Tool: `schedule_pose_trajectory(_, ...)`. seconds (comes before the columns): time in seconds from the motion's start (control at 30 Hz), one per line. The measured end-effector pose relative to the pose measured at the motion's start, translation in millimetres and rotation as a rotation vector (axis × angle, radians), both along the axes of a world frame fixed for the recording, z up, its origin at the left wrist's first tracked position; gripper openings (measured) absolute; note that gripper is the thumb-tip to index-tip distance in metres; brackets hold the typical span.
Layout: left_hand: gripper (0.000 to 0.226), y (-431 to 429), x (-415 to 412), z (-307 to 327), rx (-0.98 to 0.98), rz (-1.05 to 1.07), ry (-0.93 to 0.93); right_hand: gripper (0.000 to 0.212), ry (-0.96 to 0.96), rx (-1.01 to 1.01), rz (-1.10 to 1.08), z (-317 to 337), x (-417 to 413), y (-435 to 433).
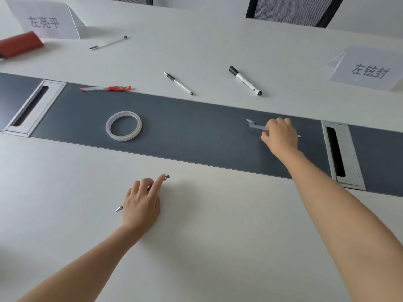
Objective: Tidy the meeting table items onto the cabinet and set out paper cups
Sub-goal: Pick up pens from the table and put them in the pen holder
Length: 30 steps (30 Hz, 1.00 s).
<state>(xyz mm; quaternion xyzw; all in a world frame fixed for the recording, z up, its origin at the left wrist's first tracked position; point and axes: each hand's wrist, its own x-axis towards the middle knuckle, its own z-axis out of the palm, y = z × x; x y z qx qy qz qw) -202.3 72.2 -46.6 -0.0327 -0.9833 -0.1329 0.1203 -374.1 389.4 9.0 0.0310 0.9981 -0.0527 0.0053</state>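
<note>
Where the left hand (142, 202) lies on the white table (218, 236), its fingers curl over a dark pen (119, 208); only the pen's metal tip behind the wrist and its cap end by the forefinger show, the barrel hidden beneath the palm. Whether the pen is gripped or merely covered cannot be told. The right hand (280, 136), reaching out over the grey strip (196, 136), is closed around a clear pen (254, 124), blurred, whose tip juts left of the knuckles while its far end peeks out to the hand's right. A tape roll (123, 128) lies on the strip, well left of that hand. Beyond it lie a marker (245, 81), a black-grip pen (178, 83), a red pen (105, 88) and a further pen (108, 42). A red case (20, 45) is cut off at the left edge. Two name cards (46, 19) (368, 69) stand at the far side, the right one clipped by the frame.
</note>
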Motion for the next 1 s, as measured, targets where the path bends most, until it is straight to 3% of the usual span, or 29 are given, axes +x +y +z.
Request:
schedule_pose_trajectory(0.13,0.045,-1.3,-9.5,7.8,0.107,-0.1,0.021,0.015,-0.015,-0.02,0.095,-10.4,31.2,-28.1)
schedule_pose_trajectory(0.27,0.035,10.7,-74.2,38.7,0.212,-0.236,0.191,0.015,-0.03,-0.121,-0.054,-25.2,43.1,-34.6)
schedule_pose_trajectory(0.33,0.034,21.6,-123.1,56.3,0.161,-0.225,0.145,0.018,-0.067,-0.13,-0.075,-24.8,42.1,-37.4)
schedule_pose_trajectory(0.5,0.036,29.9,-234.6,60.2,0.001,-0.11,-0.18,0.022,-0.213,-0.079,-0.037,-19.3,36.1,-36.9)
schedule_pose_trajectory(0.73,0.041,24.5,-304.6,31.6,-0.245,-0.238,-0.158,0.022,-0.276,-0.192,-0.019,-19.8,27.8,-25.7)
schedule_pose_trajectory(1.0,0.038,21.2,-311.4,33.3,-0.367,-0.3,-0.116,0.024,-0.282,-0.183,-0.006,-18.2,24.7,-25.8)
